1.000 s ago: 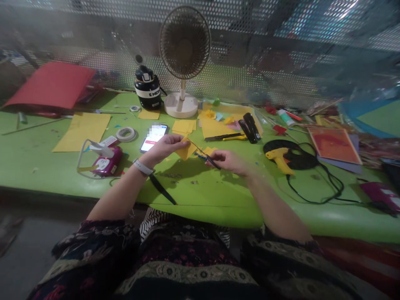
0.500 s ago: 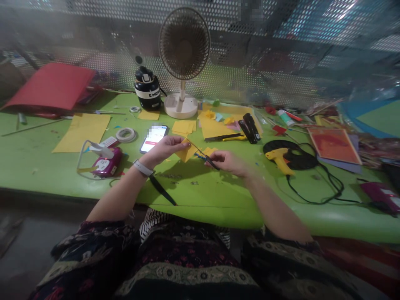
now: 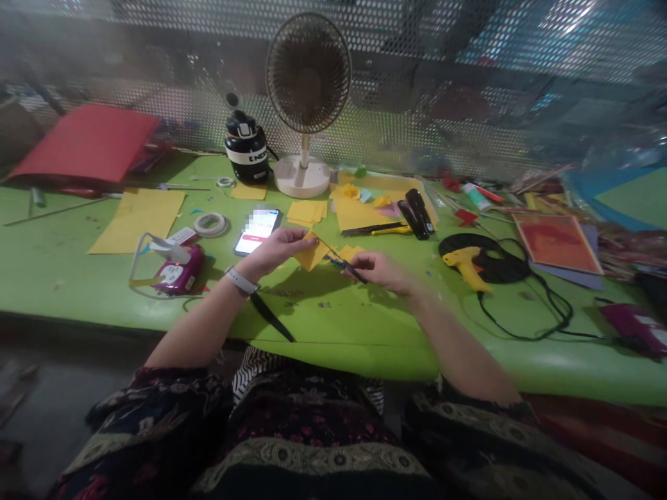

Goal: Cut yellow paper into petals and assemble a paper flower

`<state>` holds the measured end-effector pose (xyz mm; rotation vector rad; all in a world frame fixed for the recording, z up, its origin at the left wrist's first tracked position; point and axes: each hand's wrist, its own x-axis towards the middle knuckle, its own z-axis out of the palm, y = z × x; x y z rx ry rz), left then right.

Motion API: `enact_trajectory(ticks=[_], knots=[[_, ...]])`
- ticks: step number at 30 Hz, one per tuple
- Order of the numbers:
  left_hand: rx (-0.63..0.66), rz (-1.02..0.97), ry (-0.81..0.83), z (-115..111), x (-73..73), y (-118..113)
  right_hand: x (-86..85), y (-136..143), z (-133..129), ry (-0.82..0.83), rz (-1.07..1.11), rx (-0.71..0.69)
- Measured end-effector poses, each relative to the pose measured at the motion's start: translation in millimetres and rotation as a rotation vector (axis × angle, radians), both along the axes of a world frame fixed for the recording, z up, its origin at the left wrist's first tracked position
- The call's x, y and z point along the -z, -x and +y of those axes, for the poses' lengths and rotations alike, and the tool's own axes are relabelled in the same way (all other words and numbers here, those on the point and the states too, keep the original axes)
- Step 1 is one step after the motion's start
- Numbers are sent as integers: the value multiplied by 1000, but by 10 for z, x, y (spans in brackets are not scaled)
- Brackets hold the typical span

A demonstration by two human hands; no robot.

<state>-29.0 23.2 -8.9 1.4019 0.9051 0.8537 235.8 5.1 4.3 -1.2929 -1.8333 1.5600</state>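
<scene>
My left hand (image 3: 289,246) pinches a small folded piece of yellow paper (image 3: 310,258) between thumb and fingers, above the table. From the right, my right hand (image 3: 383,271) is closed on slim dark scissors (image 3: 355,271), their blades spread and pointing at the paper's right edge. One blade lies along that edge; whether it is cutting there I cannot tell. The lower blade looks blue-patterned. More small yellow paper pieces (image 3: 350,251) lie just behind the blades. A phone (image 3: 257,232) with a lit screen rests behind my left hand.
Behind stand a fan (image 3: 302,177) and a black bottle (image 3: 246,156). A stapler (image 3: 415,214) lies back right, and a yellow glue gun (image 3: 467,267) with its cord sits further right. Left are a tape roll (image 3: 210,224), a purple power socket box (image 3: 180,271) and yellow sheets (image 3: 138,221).
Both hands, the yellow paper and the scissors stay almost where they were. Only a very slight shift of the whole view shows.
</scene>
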Motion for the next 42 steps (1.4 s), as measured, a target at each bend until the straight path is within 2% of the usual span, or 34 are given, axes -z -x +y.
enact_trajectory(ticks=[18,27,33,36,42], knots=[[35,25,27,7,18,-1,7,13,-17,1,-13,-20],[24,35,44,-46,-83,-36,9,25,-24,1,-34,-16],[24,32,49,-32,-55,-35,22,30,-17,-14,-24,-10],[18,4,112,-25,-48,-33,30,33,-13,-6,-15,-2],[31,-212,349,2,-67,-15,69,42,-3,28,-47,-17]])
